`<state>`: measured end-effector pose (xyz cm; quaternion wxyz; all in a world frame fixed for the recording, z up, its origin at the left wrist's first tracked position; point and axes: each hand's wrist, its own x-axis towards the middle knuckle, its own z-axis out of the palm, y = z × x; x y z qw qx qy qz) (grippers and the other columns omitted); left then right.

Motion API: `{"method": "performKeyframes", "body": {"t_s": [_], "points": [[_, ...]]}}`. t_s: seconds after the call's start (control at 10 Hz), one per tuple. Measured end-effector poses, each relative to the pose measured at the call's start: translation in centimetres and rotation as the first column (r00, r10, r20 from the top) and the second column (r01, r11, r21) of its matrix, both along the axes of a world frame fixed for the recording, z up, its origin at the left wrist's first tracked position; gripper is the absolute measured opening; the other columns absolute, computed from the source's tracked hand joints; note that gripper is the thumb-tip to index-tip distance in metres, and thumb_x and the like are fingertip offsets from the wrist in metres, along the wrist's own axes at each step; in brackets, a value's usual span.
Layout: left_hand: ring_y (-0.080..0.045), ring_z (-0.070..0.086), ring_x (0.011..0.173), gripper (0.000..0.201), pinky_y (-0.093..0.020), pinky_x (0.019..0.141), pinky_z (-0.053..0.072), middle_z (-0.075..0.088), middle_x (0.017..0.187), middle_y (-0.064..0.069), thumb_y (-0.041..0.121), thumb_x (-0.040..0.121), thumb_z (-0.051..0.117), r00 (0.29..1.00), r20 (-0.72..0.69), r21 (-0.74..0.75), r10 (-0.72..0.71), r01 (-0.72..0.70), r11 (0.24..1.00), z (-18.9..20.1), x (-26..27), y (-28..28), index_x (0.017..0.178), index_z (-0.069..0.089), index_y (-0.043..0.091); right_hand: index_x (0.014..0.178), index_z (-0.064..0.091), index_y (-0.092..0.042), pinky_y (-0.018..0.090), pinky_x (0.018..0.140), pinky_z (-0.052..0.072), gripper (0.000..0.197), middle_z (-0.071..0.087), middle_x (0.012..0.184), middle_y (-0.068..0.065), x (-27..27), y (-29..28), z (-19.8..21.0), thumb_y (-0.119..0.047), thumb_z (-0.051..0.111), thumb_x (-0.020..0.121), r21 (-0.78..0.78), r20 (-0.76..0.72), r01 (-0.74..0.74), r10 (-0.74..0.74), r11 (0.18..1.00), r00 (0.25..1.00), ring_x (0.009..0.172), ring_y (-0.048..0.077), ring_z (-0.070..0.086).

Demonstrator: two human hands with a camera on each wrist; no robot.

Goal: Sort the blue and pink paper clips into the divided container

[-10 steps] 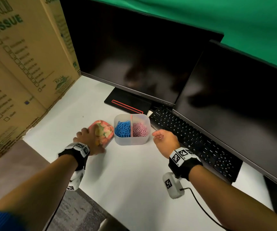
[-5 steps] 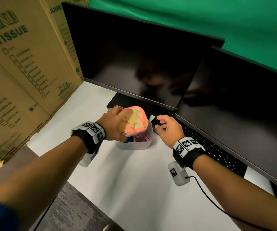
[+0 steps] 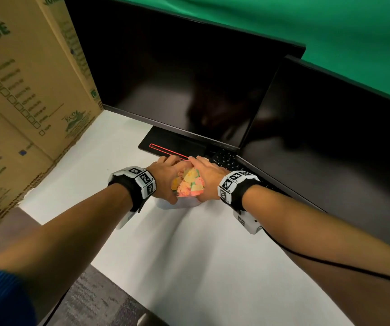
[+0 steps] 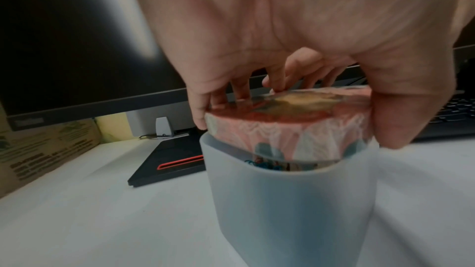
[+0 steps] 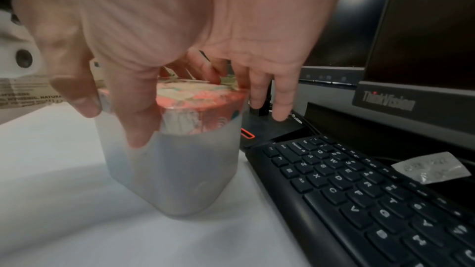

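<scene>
Two hands meet over the divided container [image 4: 290, 200], which stands on the white desk [image 3: 189, 255] directly beneath both palms. The left hand [image 3: 165, 177] grips the patterned pink lid [image 4: 287, 121], fingers curled over its far edge and thumb on its near side. The right hand [image 3: 209, 177] holds the same lid from the opposite side, thumb down against the container wall. The lid sits tilted, partly seated in the rim. Blue paper clips [image 4: 259, 164] show just under the lid. A black keyboard [image 5: 359, 200] lies just beside the right hand.
</scene>
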<state>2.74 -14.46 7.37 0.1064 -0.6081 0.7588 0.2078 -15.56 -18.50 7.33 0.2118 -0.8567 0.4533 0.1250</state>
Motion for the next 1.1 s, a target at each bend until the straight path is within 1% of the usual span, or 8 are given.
{"method": "performKeyframes", "body": {"t_s": [0.1,0.3,0.5,0.6,0.7,0.9,1.0,1.1], "points": [[-0.030,0.036,0.124,0.122,-0.045,0.100,0.044,0.033,0.135,-0.002,0.046,0.047,0.083,1.000,-0.008,0.008,0.030,-0.030,1.000,0.0,0.5,0.1,0.144,0.009,0.039,0.151,0.008,-0.021,0.041,0.108,0.038,0.121,0.023,0.149,-0.003,0.3,-0.2,0.0,-0.043,0.082,0.058,-0.037,-0.008,-0.028,0.028,0.999,1.000,0.135,0.023,0.035],[-0.032,0.046,0.110,0.128,-0.045,0.087,0.051,0.035,0.127,-0.005,0.045,0.045,0.084,0.994,0.041,0.038,0.096,-0.098,0.994,0.1,0.7,0.3,0.143,0.003,0.042,0.151,0.009,-0.020,0.042,0.105,0.042,0.124,0.024,0.144,-0.004,0.9,-0.7,-0.2,-0.043,0.084,0.055,-0.032,0.008,-0.030,0.030,0.999,1.000,0.131,0.024,0.039],[-0.026,0.046,0.114,0.124,-0.042,0.092,0.051,0.033,0.127,-0.002,0.045,0.046,0.086,0.989,-0.072,0.060,0.128,-0.124,0.990,-0.3,2.2,0.9,0.143,0.009,0.040,0.148,0.009,-0.027,0.040,0.091,0.051,0.125,0.026,0.135,-0.005,1.7,-0.8,-0.9,-0.040,0.085,0.050,-0.026,0.001,-0.023,0.023,0.999,1.000,0.115,0.025,0.050],[-0.027,0.045,0.114,0.123,-0.041,0.092,0.050,0.034,0.125,-0.002,0.047,0.047,0.084,0.992,-0.062,0.014,0.106,-0.105,0.994,-0.7,2.1,1.1,0.143,0.009,0.038,0.147,0.007,-0.032,0.035,0.080,0.052,0.122,0.028,0.133,-0.002,1.4,-0.5,-1.4,-0.034,0.085,0.053,-0.010,0.026,0.011,-0.011,1.000,1.000,0.105,0.028,0.056],[-0.027,0.044,0.116,0.124,-0.041,0.092,0.050,0.034,0.127,-0.003,0.047,0.047,0.085,0.995,-0.048,-0.001,0.088,-0.088,0.996,-1.0,2.0,1.2,0.144,0.009,0.036,0.144,-0.008,-0.044,0.040,0.077,0.053,0.123,0.035,0.131,0.007,0.7,0.1,-1.8,-0.025,0.081,0.061,0.033,0.016,0.060,-0.061,0.998,0.998,0.098,0.035,0.060],[-0.031,0.035,0.130,0.132,-0.046,0.099,0.047,0.026,0.140,-0.006,0.056,0.044,0.085,1.000,-0.008,-0.049,0.021,-0.021,0.999,-1.1,1.8,1.2,0.146,0.004,0.035,0.140,-0.025,-0.046,0.045,0.087,0.053,0.143,0.026,0.141,0.001,-0.7,2.0,-2.0,-0.027,0.088,0.055,0.057,0.096,0.135,-0.140,0.989,0.986,0.110,0.032,0.056],[-0.036,0.010,0.145,0.144,-0.052,0.113,0.029,0.004,0.157,-0.013,0.073,0.036,0.077,0.999,0.030,-0.114,0.030,-0.026,0.993,-0.6,2.1,1.3,0.147,-0.009,0.036,0.139,-0.029,-0.048,0.046,0.088,0.053,0.144,0.018,0.146,-0.005,-2.3,2.8,-1.8,-0.035,0.087,0.054,0.076,0.168,0.194,-0.205,0.978,0.964,0.116,0.031,0.055],[-0.032,0.016,0.141,0.119,-0.049,0.113,0.030,0.013,0.154,-0.009,0.072,0.050,0.071,0.996,-0.082,-0.260,0.045,-0.065,0.963,-0.2,2.1,2.2,0.147,0.015,0.033,0.143,-0.021,-0.046,0.044,0.095,0.049,0.131,0.014,0.151,-0.008,-4.8,4.5,-1.4,-0.045,0.082,0.062,0.024,0.148,0.246,-0.247,0.969,0.958,0.126,0.028,0.048]]}}
